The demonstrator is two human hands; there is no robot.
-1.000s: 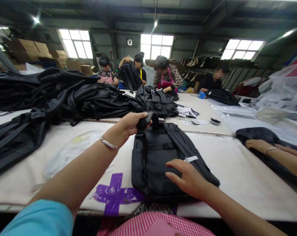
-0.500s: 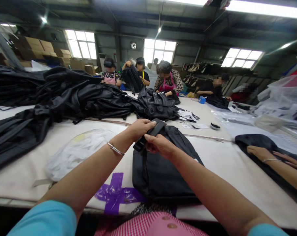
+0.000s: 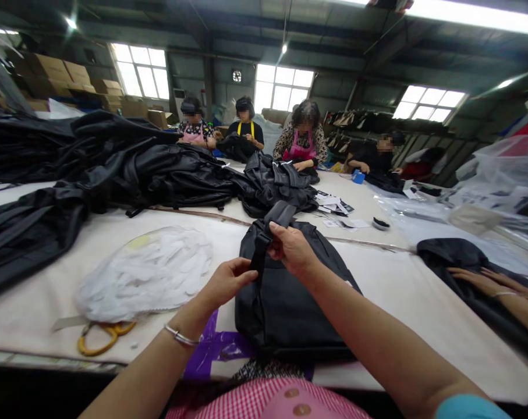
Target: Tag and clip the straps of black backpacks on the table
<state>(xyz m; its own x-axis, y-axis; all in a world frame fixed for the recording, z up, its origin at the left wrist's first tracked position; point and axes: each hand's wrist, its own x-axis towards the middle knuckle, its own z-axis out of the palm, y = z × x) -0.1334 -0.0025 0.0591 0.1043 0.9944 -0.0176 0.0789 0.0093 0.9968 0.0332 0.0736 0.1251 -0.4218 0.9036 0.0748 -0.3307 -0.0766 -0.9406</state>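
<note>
A black backpack (image 3: 307, 308) lies on the pale table right in front of me. My right hand (image 3: 290, 247) grips its shoulder strap (image 3: 281, 214) near the buckle, holding it raised over the bag's left side. Lower down and to the left, my left hand (image 3: 231, 280) pinches the dark webbing (image 3: 259, 259) that hangs from that strap between thumb and fingers. The exact shape of the buckle is hard to make out, black on black.
Left of me are a clear bag of white strips (image 3: 148, 273), yellow-handled scissors (image 3: 100, 337) and purple tape (image 3: 222, 346). Black backpacks (image 3: 159, 174) are heaped beyond. Paper tags (image 3: 333, 203) and a small round dish (image 3: 381, 224) lie ahead. A co-worker's hands (image 3: 486, 282) rest on another bag at right.
My left hand has moved down and left from the top of the strap to the webbing. My right hand has shifted slightly up and right. The scissors have come into view.
</note>
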